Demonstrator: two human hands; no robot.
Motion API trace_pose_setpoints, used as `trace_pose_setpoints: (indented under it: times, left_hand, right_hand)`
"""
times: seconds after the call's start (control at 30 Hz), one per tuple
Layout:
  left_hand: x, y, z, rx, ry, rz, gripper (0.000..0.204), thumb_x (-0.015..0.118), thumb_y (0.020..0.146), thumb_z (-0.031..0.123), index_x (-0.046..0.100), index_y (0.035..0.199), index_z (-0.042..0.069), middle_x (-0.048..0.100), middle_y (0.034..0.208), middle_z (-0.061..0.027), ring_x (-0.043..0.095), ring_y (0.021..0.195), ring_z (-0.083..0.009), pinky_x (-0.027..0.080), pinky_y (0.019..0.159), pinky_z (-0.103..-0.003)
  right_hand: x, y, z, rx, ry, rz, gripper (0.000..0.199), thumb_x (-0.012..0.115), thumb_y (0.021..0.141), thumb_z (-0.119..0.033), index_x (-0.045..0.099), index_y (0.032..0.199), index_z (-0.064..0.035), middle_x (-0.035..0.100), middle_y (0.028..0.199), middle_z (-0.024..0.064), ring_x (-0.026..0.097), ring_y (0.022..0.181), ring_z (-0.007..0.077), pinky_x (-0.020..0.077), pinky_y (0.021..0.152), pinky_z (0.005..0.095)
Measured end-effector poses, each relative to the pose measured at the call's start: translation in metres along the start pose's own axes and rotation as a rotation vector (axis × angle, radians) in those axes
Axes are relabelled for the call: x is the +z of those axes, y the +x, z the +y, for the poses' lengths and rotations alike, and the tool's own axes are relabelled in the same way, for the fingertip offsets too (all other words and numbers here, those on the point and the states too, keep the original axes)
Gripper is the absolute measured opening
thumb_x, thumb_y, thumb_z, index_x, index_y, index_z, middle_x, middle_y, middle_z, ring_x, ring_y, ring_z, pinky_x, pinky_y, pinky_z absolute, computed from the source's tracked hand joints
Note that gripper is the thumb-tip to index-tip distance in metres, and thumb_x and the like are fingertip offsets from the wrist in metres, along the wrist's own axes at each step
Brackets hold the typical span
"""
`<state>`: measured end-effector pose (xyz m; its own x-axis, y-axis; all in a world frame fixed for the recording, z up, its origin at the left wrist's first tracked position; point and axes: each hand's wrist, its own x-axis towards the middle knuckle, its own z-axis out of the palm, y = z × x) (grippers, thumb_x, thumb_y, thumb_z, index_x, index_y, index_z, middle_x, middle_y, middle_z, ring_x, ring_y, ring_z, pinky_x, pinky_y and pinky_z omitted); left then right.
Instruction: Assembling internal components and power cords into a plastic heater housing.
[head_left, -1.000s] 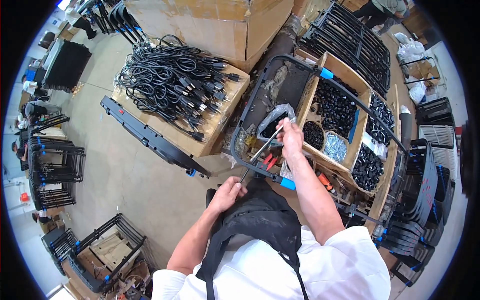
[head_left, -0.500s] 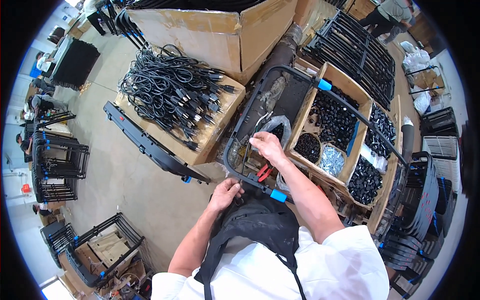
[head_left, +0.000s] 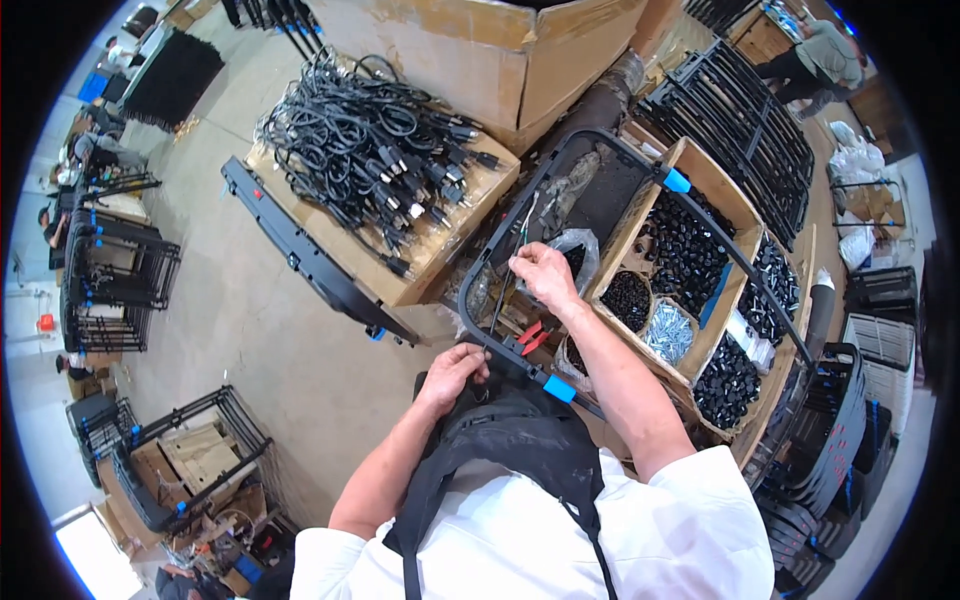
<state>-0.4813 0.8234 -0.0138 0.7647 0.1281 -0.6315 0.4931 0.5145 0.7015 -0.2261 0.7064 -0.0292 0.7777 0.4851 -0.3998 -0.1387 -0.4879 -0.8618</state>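
My right hand [head_left: 546, 276] is closed in a pinch on a thin black cable [head_left: 499, 306]. Bare wire ends, green and whitish, stick out past the fingers on the far side. From the hand the cable runs back to the near left corner of a black tubular frame [head_left: 468, 287] with blue bands. My left hand [head_left: 453, 378] pinches beside that corner; what lies between its fingertips is too small to make out. Red-handled pliers [head_left: 535, 337] lie inside the frame, near my right wrist. A clear plastic bag of dark small parts [head_left: 574, 262] stands just right of the right hand.
A divided wooden box [head_left: 627, 232] at right holds black caps, silver screws [head_left: 668, 331] and other parts. Black power cords [head_left: 370, 160] are heaped on a carton at left, with a black panel [head_left: 300, 250] leaning there. A large carton [head_left: 450, 60] stands beyond. A person [head_left: 815, 62] stands far right.
My right hand has moved a little away from me with the cable, and a longer stretch of it shows behind the hand. The left hand stays by the frame corner. The view has shifted slightly.
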Motion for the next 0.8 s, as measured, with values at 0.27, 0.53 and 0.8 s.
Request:
trace_pose_setpoints:
  times: [0.27,0.53,0.8]
  left_hand:
    - [-0.002,0.001,0.005,-0.042,-0.065,-0.022,0.019,0.062,0.105,0.016,0.070,0.110,-0.001,0.070,0.090,-0.0055,0.064,0.081,-0.0146,0.053,0.077,-0.028]
    - [0.004,0.008,0.001,-0.010,-0.031,0.054,0.018,0.065,0.103,0.017,0.071,0.103,0.001,0.068,0.085,-0.0041,0.062,0.078,-0.0133,0.050,0.073,-0.029]
    - [0.008,0.006,-0.004,0.044,-0.058,0.094,0.016,0.066,0.102,0.018,0.071,0.099,0.002,0.068,0.082,-0.0033,0.061,0.075,-0.0130,0.050,0.072,-0.030]
  right_hand:
    - [-0.012,-0.003,-0.010,0.055,0.058,-0.066,0.032,0.076,0.089,-0.024,0.074,0.107,0.0021,0.073,0.085,0.0066,0.063,0.071,0.0127,0.0512,0.066,0.0317]
    - [-0.053,0.001,-0.008,0.017,-0.164,-0.153,0.030,0.067,0.090,-0.020,0.076,0.113,-0.0029,0.077,0.093,0.0108,0.071,0.078,0.0210,0.0560,0.073,0.0366]
    - [-0.084,0.012,0.010,-0.166,-0.992,-0.192,0.020,0.065,0.081,-0.013,0.082,0.092,-0.0119,0.078,0.098,0.0169,0.075,0.098,0.0364,0.0586,0.091,0.0477]
